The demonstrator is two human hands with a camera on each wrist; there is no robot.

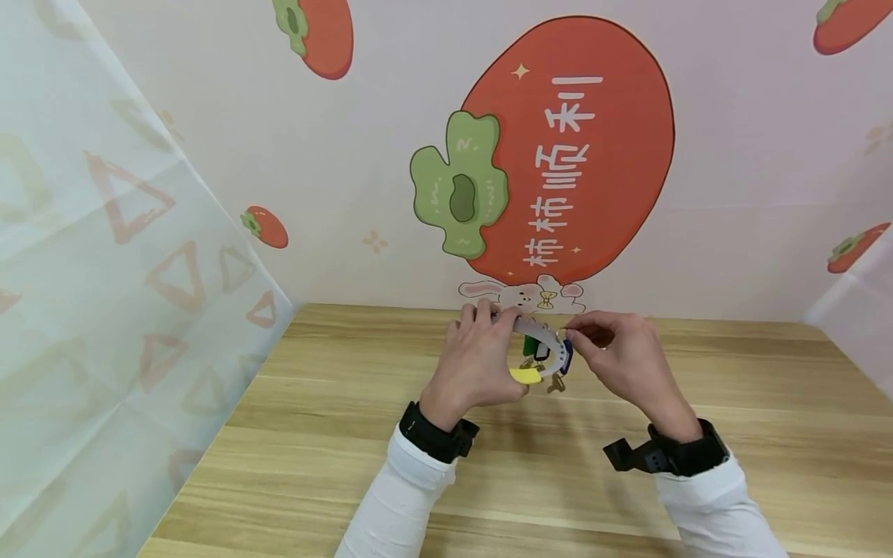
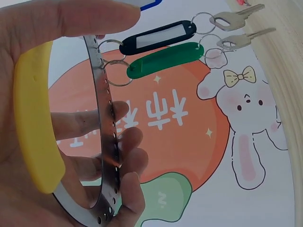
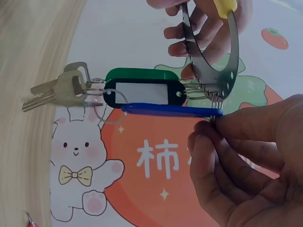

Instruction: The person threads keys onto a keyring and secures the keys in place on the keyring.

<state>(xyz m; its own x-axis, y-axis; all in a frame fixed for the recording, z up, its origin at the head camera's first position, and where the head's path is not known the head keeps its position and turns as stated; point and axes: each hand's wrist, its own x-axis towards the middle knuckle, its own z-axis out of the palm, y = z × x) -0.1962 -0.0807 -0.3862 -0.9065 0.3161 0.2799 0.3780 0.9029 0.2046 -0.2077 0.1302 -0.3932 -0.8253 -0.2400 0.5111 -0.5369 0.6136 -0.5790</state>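
Observation:
My left hand [image 1: 476, 358] grips a curved metal key holder by its yellow handle [image 2: 34, 116]; small holes run along its metal band [image 2: 105, 118]. On that band hang a black key tag [image 2: 158, 38] and a green key tag [image 2: 165, 60] by small wire rings, each with a key at its far end. My right hand [image 1: 631, 360] pinches the split ring of a blue key tag [image 3: 170, 110] against the perforated band, in the right wrist view. Whether this ring passes through a hole is hidden by the fingertips. Keys [image 3: 59, 90] overlap at the tags' far ends.
Below the hands lies a wood-grain table [image 1: 335, 457]. A printed backdrop [image 1: 391, 155] with a large persimmon and a rabbit rises behind its far edge. Another patterned sheet [image 1: 91, 310] stands at the left. Black camera straps [image 1: 439, 438] circle both wrists.

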